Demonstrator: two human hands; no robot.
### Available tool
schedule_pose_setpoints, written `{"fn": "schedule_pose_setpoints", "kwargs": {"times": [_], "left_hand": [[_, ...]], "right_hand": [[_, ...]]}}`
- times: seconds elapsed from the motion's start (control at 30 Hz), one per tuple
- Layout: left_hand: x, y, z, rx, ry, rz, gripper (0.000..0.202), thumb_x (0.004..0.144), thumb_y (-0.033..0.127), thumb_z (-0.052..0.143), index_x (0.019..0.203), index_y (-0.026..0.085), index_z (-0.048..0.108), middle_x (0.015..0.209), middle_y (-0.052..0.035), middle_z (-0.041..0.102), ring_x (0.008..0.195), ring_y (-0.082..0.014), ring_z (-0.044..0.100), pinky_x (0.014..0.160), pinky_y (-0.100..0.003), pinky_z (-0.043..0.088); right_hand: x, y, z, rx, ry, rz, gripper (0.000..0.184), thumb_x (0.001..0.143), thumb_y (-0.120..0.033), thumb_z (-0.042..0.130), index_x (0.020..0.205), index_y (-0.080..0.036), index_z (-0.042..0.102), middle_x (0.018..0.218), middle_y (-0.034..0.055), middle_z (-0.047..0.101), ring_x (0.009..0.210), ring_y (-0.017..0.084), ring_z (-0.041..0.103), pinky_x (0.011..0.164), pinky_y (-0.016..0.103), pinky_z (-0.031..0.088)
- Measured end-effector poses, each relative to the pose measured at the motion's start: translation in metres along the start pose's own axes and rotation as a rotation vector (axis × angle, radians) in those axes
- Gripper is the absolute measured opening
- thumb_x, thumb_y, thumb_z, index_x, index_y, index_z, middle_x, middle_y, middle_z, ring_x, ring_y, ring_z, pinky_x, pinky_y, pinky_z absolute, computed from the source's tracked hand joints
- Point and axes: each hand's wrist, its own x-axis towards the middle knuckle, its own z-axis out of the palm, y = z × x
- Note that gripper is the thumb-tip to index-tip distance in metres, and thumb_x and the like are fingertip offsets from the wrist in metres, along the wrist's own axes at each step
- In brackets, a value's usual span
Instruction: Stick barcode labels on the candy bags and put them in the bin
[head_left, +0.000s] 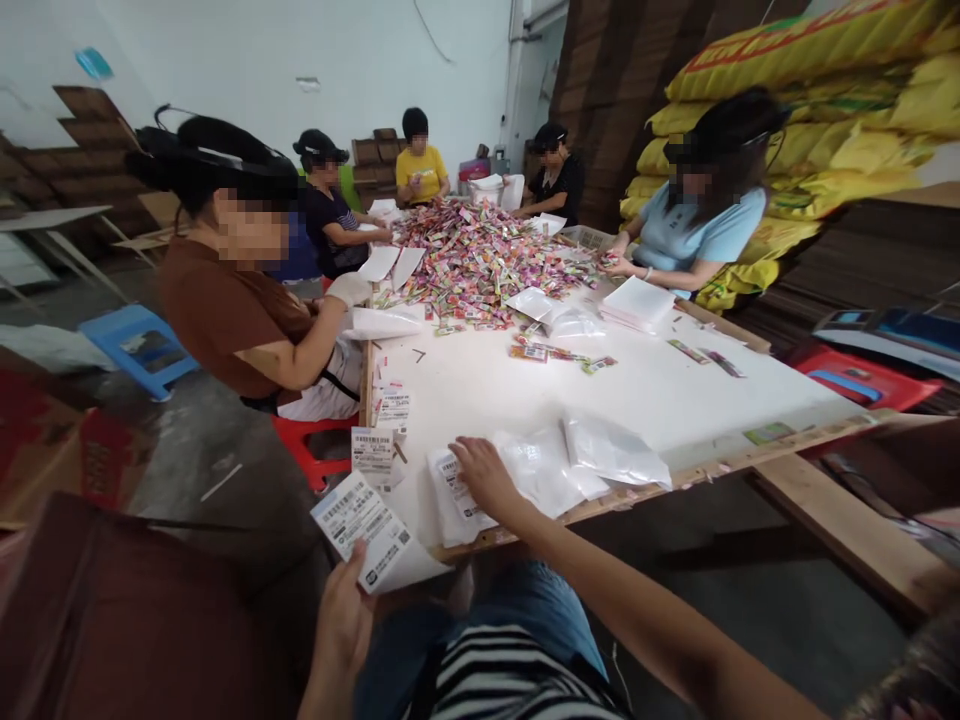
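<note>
White table (pixel 469 395) surface stretches between the near plastic bags (pixel 615 452) and the wrapper pile (pixel 480 262), its front edge climbing rightward. At lower left, the left hand (pixel 345 605) pinches a label sheet (pixel 367 525) (overlapping the table's near corner), long axis slanting toward upper left. Lower center, the right hand (pixel 484 480) rests, fingers spread, on a labeled bag (pixel 441 500).

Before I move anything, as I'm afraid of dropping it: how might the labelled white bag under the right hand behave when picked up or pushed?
The labelled bag will probably be floppy, given its soft, uneven outline. Its plastic looks shiny, so it may be slippery. Lying at the near edge of the table, it could slide off if pushed outward.
</note>
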Motion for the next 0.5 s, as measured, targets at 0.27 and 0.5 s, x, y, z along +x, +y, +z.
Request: {"fn": "schedule_pose_setpoints", "kwargs": {"times": [0.27, 0.5], "left_hand": [[-0.015, 0.001, 0.032, 0.042, -0.130, 0.007, 0.024, 0.086, 0.013, 0.051, 0.107, 0.009, 0.061, 0.096, -0.0113, 0.073, 0.100, -0.0216, 0.065, 0.090, -0.034, 0.052], [-0.014, -0.013, 0.022, 0.099, -0.145, -0.018, 0.020, 0.084, 0.018, 0.055, 0.100, 0.010, 0.063, 0.095, -0.0121, 0.073, 0.105, -0.0247, 0.063, 0.092, -0.038, 0.051]], "right_hand": [[-0.023, -0.004, 0.027, -0.161, -0.073, 0.037, 0.092, 0.069, -0.063, 0.063, 0.140, -0.012, 0.036, 0.144, 0.0196, 0.035, 0.135, 0.038, 0.025, 0.110, 0.051, 0.019], [-0.029, -0.020, 0.024, -0.153, -0.041, 0.036, 0.073, 0.078, -0.061, 0.054, 0.136, -0.019, 0.043, 0.146, 0.0150, 0.035, 0.138, 0.034, 0.022, 0.112, 0.056, 0.008]]}}
